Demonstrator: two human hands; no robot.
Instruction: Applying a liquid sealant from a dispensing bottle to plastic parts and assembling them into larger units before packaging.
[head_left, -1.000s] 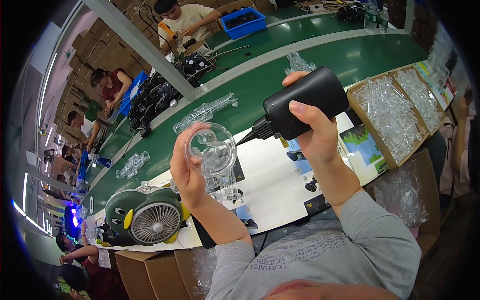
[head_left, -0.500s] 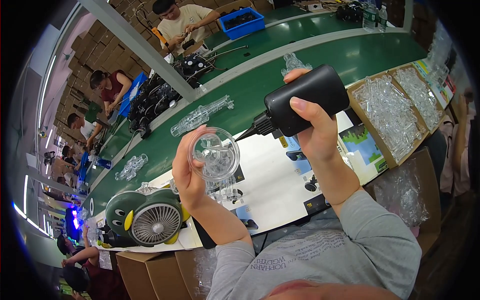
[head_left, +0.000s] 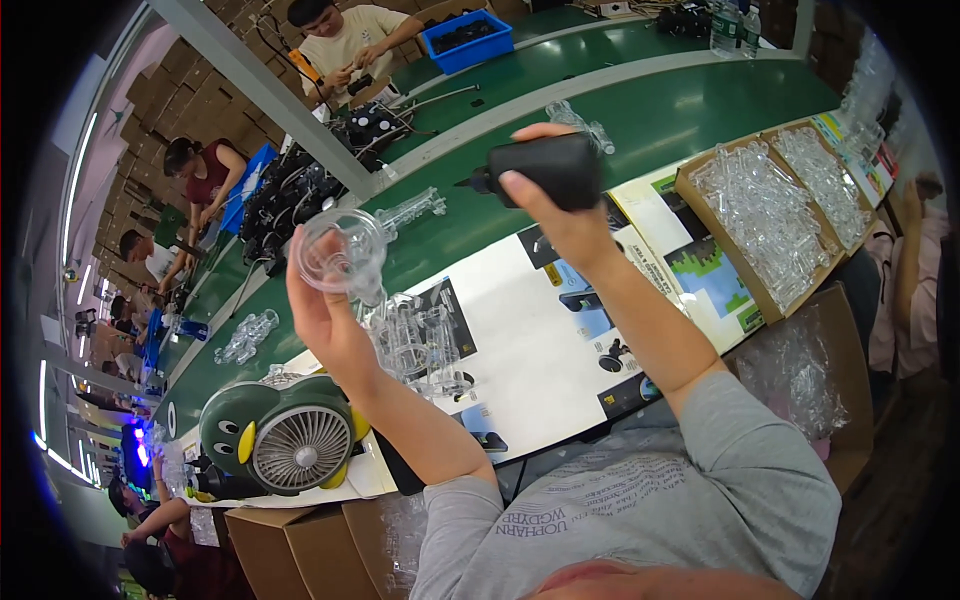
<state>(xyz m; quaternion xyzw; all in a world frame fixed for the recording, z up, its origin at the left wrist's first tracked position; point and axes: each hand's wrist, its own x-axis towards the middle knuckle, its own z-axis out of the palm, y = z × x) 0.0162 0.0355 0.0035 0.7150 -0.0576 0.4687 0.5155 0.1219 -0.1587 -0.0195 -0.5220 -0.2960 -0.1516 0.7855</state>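
My left hand (head_left: 325, 315) grips a clear plastic part with a round, cup-like rim (head_left: 340, 250), raised above the bench with the rim facing up toward me. My right hand (head_left: 560, 205) is wrapped round a black squeeze bottle (head_left: 545, 172) lying sideways, its thin nozzle pointing left. A gap separates the nozzle tip from the clear part. Below my left hand, several clear plastic parts (head_left: 412, 345) stand together on the white printed sheet (head_left: 530, 350). One more clear assembly (head_left: 410, 210) lies on the green bench behind the held part, partly hidden by it.
A green bird-shaped fan (head_left: 285, 435) stands at the near left. Cardboard trays of small clear pieces (head_left: 765, 215) sit at the right. Other clear assemblies (head_left: 247, 337) lie along the green bench (head_left: 660, 120). Across it, a person (head_left: 350, 50) works beside a blue bin (head_left: 467, 42).
My left hand has moved left and up with the clear part. The bottle has drawn away from it, up and slightly left, so the nozzle is no longer at the rim.
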